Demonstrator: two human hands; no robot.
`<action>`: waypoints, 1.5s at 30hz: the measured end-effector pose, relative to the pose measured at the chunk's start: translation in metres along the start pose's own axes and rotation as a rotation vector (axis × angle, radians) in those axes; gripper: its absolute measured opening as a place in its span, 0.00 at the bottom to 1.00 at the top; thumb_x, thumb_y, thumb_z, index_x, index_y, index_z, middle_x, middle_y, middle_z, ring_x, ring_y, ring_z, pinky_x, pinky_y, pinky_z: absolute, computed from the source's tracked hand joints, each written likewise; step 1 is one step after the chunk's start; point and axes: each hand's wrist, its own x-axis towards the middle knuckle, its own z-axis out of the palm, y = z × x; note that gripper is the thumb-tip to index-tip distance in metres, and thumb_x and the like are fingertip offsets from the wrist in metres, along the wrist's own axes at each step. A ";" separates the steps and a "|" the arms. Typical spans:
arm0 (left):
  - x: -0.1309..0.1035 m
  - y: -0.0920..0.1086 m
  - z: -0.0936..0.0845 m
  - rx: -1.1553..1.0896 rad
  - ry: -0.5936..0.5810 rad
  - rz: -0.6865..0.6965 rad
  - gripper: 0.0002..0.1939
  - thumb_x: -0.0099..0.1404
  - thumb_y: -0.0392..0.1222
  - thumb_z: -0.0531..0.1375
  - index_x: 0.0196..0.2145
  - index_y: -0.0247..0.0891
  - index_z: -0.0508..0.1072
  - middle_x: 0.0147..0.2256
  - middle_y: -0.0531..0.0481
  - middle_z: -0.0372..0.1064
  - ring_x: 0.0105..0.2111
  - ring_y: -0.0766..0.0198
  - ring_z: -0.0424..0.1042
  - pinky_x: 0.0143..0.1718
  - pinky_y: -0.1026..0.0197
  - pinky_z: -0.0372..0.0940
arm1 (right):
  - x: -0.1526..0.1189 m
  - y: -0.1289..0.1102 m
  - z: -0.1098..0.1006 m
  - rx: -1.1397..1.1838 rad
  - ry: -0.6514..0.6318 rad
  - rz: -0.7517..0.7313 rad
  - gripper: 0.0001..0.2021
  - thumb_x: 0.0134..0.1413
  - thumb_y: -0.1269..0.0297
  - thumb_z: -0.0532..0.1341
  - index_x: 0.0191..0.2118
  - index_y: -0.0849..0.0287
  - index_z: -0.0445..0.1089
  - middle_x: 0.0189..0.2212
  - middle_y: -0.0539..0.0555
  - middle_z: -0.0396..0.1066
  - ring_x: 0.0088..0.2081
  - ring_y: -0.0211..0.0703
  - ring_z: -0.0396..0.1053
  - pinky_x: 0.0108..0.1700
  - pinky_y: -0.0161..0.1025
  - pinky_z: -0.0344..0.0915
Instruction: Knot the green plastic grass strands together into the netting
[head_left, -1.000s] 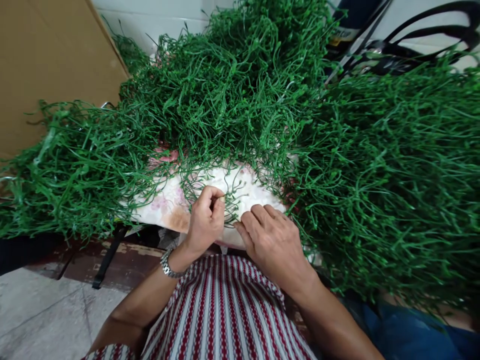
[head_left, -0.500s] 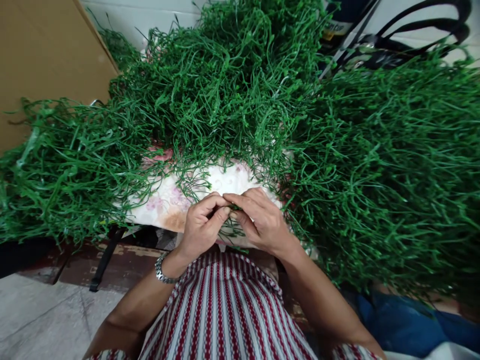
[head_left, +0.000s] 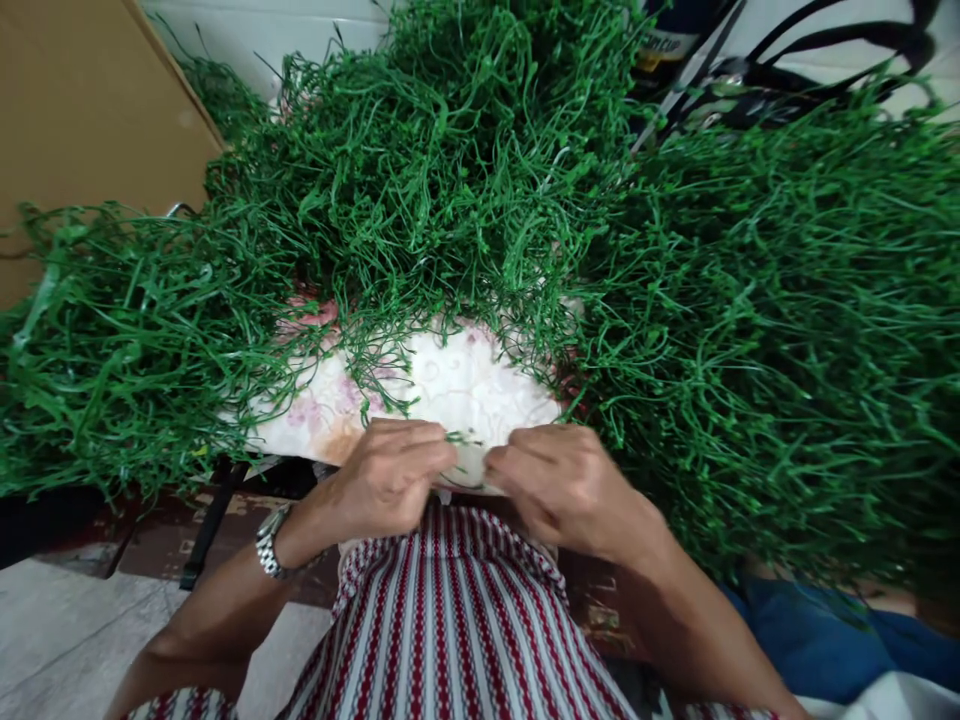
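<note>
My left hand (head_left: 397, 475) is closed near the front edge of the floral-patterned cloth (head_left: 480, 385). From its fingertips a thin green sprig (head_left: 463, 438) sticks out to the right. Facing it across a small gap, my right hand (head_left: 566, 485) is closed too, fingers curled in. What the right fingers grip, if anything, is hidden. Just beyond the hands lie a few loose thin stems (head_left: 382, 370) with small tips, the same kind as the big heaps.
A tall heap of green sprigs (head_left: 450, 170) covers the back. Further heaps lie at left (head_left: 142, 340) and right (head_left: 795, 330). A brown board (head_left: 97, 110) stands at the far left. Black straps (head_left: 840, 50) rest by the wall. Blue fabric (head_left: 810, 640) shows at lower right.
My hands have moved apart and nearer my body. Before, their fingertips met over the small stems; now both are closed with a gap between them.
</note>
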 end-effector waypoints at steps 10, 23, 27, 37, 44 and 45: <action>0.035 -0.010 0.021 -0.325 0.189 -0.441 0.04 0.58 0.34 0.56 0.28 0.37 0.71 0.24 0.52 0.66 0.25 0.68 0.63 0.27 0.66 0.57 | 0.028 0.006 0.015 0.167 0.314 0.277 0.07 0.56 0.71 0.55 0.38 0.61 0.69 0.25 0.51 0.66 0.27 0.34 0.63 0.29 0.33 0.61; 0.042 -0.013 0.041 -0.786 0.492 -0.616 0.06 0.54 0.39 0.61 0.23 0.36 0.68 0.19 0.56 0.58 0.19 0.73 0.55 0.19 0.69 0.51 | 0.043 0.004 0.063 0.342 0.299 0.274 0.07 0.56 0.64 0.56 0.36 0.62 0.65 0.29 0.53 0.65 0.33 0.37 0.64 0.35 0.35 0.62; 0.040 -0.016 0.039 -0.775 0.403 -0.560 0.05 0.55 0.38 0.60 0.24 0.36 0.68 0.19 0.57 0.57 0.19 0.74 0.53 0.19 0.68 0.49 | 0.041 0.006 0.055 0.269 0.293 0.227 0.04 0.56 0.69 0.55 0.35 0.62 0.66 0.33 0.56 0.65 0.36 0.39 0.64 0.37 0.36 0.62; 0.041 -0.010 0.010 -0.397 -0.108 -0.459 0.06 0.56 0.35 0.55 0.22 0.34 0.65 0.19 0.57 0.54 0.21 0.72 0.53 0.23 0.68 0.50 | 0.035 0.009 0.043 0.364 0.048 0.202 0.05 0.57 0.67 0.53 0.32 0.62 0.63 0.27 0.51 0.60 0.30 0.36 0.59 0.32 0.33 0.55; 0.039 -0.017 0.006 -0.590 -0.360 -0.343 0.13 0.56 0.38 0.56 0.17 0.34 0.59 0.16 0.58 0.49 0.19 0.74 0.48 0.20 0.68 0.47 | 0.037 0.018 0.041 0.727 -0.189 0.056 0.13 0.58 0.62 0.53 0.25 0.63 0.61 0.23 0.48 0.57 0.26 0.32 0.56 0.30 0.31 0.53; 0.038 -0.018 0.006 -0.613 -0.397 -0.338 0.13 0.55 0.38 0.56 0.17 0.34 0.60 0.16 0.58 0.49 0.19 0.74 0.48 0.20 0.68 0.46 | 0.037 0.020 0.042 0.746 -0.223 0.030 0.12 0.58 0.63 0.53 0.26 0.63 0.62 0.23 0.49 0.58 0.26 0.32 0.57 0.30 0.31 0.53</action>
